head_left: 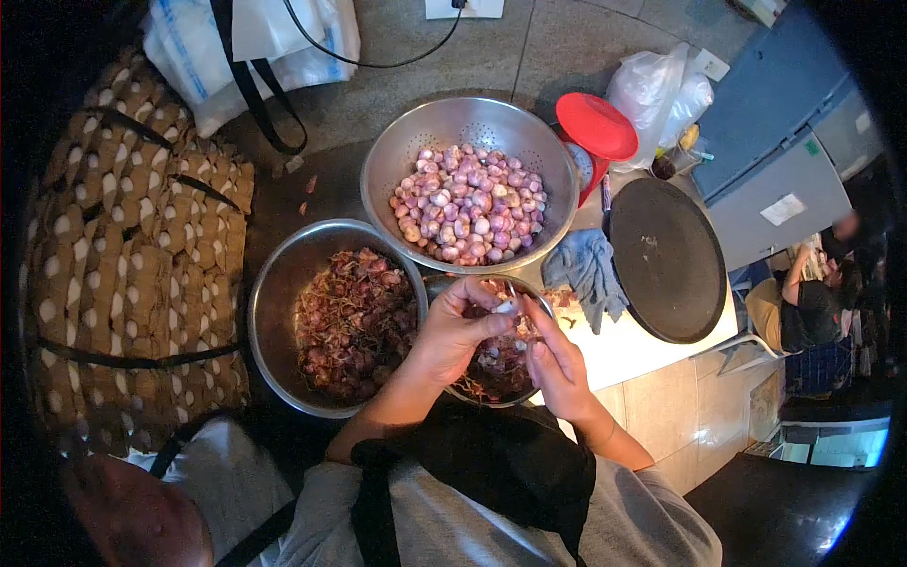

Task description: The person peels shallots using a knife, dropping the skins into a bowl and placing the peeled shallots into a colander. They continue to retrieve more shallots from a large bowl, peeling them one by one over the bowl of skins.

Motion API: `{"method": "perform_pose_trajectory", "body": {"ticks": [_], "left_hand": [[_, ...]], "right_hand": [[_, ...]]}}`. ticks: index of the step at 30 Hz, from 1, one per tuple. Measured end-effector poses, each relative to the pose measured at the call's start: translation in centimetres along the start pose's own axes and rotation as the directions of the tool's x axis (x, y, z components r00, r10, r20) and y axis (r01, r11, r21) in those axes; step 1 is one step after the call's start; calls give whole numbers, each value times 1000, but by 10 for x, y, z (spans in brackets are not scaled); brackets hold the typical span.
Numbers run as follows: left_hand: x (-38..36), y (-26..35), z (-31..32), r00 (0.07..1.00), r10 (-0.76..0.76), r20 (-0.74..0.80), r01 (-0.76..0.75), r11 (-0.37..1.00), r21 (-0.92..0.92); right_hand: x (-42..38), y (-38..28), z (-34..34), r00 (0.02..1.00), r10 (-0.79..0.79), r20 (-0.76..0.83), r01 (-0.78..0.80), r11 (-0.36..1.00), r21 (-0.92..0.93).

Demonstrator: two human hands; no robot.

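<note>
My left hand (pixel 461 333) is closed, pinching a pale peeled shallot (pixel 505 307) between thumb and fingers. Close on its right, my right hand (pixel 559 367) has its fingers drawn together by the shallot; a thin bright sliver shows between the hands, too small to name. Both hands are above a smaller metal bowl (pixel 515 402) with papery shallot skins (pixel 487 378) in it. A large steel colander (pixel 397 142) beyond them holds many pinkish shallots (pixel 468 203). To the left, a steel bowl (pixel 269 274) contains dark reddish unpeeled shallots (pixel 350 321).
Right of the bowls lie a blue-grey cloth (pixel 586 274) and a round dark tray (pixel 666 260). Behind them stand a red-topped scale (pixel 597 128) and a plastic bag (pixel 652 94). Strapped egg trays (pixel 142 255) fill the left side. Another person (pixel 808 302) is at far right.
</note>
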State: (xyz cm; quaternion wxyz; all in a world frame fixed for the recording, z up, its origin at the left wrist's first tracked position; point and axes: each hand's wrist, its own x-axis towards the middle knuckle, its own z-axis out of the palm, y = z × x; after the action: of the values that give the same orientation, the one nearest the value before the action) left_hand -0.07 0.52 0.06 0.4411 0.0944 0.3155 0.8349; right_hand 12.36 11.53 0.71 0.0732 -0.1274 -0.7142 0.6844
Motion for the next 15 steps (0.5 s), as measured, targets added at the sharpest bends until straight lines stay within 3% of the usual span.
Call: {"method": "perform_pose_trajectory", "body": {"ticks": [3, 8, 11, 15], "left_hand": [[4, -8, -10, 994, 103, 33, -105, 991, 82], [5, -12, -14, 996, 91, 3, -91, 991, 101], [6, -13, -15, 995, 101, 8, -102, 991, 89], [5, -8, -14, 1000, 28, 7, -29, 1000, 7]], "right_hand": [[1, 11, 2, 976, -212, 37, 215, 971, -100], [7, 0, 1, 921, -388, 42, 377, 857, -350], [6, 0, -1, 937, -347, 45, 337, 861, -381], [3, 7, -2, 987, -158, 2, 157, 982, -102]]}}
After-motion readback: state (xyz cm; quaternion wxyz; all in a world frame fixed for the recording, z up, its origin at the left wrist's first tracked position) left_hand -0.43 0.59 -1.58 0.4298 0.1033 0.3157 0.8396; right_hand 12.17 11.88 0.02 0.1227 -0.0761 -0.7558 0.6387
